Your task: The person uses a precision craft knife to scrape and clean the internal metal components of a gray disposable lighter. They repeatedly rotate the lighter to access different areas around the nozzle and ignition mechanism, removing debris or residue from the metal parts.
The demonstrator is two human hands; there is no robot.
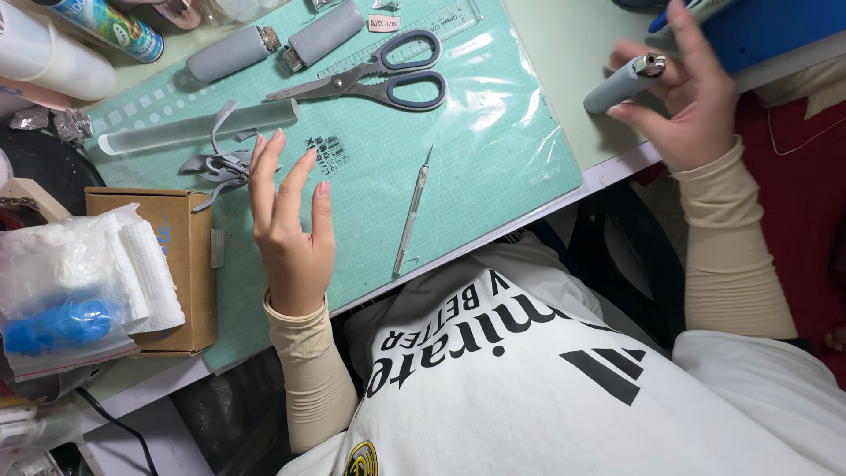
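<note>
Lighter (624,82), grey-wrapped, small, light, stiff and probably slick, sits off the mat's (493,176) far corner, pinched mid-body in the right hand (692,97), fingers closed on it, while the left hand (291,220) hovers spread and empty.

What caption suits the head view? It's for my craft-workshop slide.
Right hand holds a grey lighter; left hand hovers open over the green cutting mat.

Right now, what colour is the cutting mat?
Mint green with a printed grid, the cutting mat shows in the head view.
</note>
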